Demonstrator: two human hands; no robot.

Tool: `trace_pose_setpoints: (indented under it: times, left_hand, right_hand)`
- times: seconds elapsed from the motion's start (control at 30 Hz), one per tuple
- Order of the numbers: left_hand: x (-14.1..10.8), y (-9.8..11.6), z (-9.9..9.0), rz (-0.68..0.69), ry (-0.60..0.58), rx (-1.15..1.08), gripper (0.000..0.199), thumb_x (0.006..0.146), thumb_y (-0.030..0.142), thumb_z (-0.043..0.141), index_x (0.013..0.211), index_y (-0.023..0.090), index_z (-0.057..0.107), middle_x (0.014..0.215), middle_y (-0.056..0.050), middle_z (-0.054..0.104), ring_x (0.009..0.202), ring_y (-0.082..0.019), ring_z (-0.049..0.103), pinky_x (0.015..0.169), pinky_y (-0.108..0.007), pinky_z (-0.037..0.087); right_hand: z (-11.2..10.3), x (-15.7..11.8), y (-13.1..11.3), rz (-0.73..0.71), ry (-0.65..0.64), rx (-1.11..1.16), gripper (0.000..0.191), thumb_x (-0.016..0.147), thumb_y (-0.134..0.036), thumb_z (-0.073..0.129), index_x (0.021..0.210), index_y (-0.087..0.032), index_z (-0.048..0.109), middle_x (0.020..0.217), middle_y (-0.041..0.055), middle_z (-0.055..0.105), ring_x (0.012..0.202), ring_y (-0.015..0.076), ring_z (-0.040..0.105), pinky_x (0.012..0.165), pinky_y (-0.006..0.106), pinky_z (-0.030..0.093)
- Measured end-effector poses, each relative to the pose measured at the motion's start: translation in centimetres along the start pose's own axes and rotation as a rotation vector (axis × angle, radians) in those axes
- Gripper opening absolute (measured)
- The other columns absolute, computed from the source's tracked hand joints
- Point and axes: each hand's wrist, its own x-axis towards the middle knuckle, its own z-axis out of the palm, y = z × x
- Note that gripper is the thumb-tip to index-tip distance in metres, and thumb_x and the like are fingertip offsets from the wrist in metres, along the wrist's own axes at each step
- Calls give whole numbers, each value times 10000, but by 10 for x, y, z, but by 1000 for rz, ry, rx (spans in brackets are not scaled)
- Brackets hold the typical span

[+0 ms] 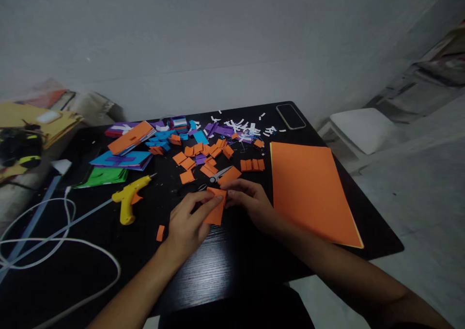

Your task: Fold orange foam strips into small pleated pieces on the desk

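Orange paper piece, held above the black table: L hand pinches it btwn thumb & fingers; R hand has its fingertips at the piece's R edge (from where I stand, can't tell if they pinch too). Just beyond the grip: scissors, w/ an orange folded card beside the blades. Farther beyond: small orange folded pieces, then white scraps. L of the grip: yellow glue gun, lying on its side; nearer L, a small orange strip. R of the grip, past the R hand: large orange sheets, stacked; beyond them, phone, approx. at the table's far R corner.
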Motion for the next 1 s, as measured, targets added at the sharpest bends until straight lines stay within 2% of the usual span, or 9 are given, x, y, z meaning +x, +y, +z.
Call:
trace_pose_setpoints:
  times: [0.2, 0.43, 0.53, 0.67, 0.83, 1.0]
  left_hand:
    - [2, -2, 0, 38, -13, 5, 565, 817, -42, 560, 1315, 208, 650, 1114, -106, 657, 1018, -232, 666, 842, -349, 580]
    - [8, 2, -6, 18, -56, -76, 598, 800, 93, 665, 1385, 200, 607, 1201, -141, 650, 1071, -283, 663, 905, -430, 566]
    - [8, 1, -6, 31, -41, -84, 529, 821, 113, 667, 1342, 197, 623, 1188, -139, 663, 1068, -284, 666, 893, -427, 563]
    - [6, -2, -5, 64, -21, -39, 393, 869, 82, 620, 1246, 179, 672, 1167, -143, 678, 1057, -273, 672, 871, -408, 556]
    - [4, -4, -4, 66, -17, -14, 413, 859, 3, 577, 1221, 172, 682, 1161, -137, 687, 1060, -256, 672, 878, -395, 551]
    - [7, -5, -5, 57, -40, -27, 369, 853, 29, 600, 1189, 155, 687, 1155, -137, 698, 1059, -254, 677, 895, -391, 540]
  right_hand:
    - [3, -1, -2, 21, 25, -14, 253, 716, -318, 895, 931, -227, 796, 943, 10, 795, 892, 190, 740, 833, 331, 611]
    - [-1, 2, -2, 9, 32, -75, 239, 749, -351, 865, 950, -234, 811, 966, 17, 804, 926, 206, 747, 860, 357, 609]
    - [0, 3, -1, 11, 65, -75, 245, 747, -350, 865, 953, -229, 807, 980, 23, 805, 953, 211, 748, 903, 374, 602]
    - [0, 2, -1, 54, 73, -52, 255, 760, -384, 850, 954, -225, 806, 1002, 35, 800, 950, 226, 747, 876, 385, 612]
    - [0, 1, -4, 71, 55, -34, 299, 678, -296, 910, 957, -243, 813, 982, 11, 800, 972, 205, 737, 987, 392, 563]
    - [-1, 2, -4, 59, 43, -51, 347, 661, -268, 914, 986, -245, 796, 993, 8, 789, 978, 199, 730, 990, 393, 560]
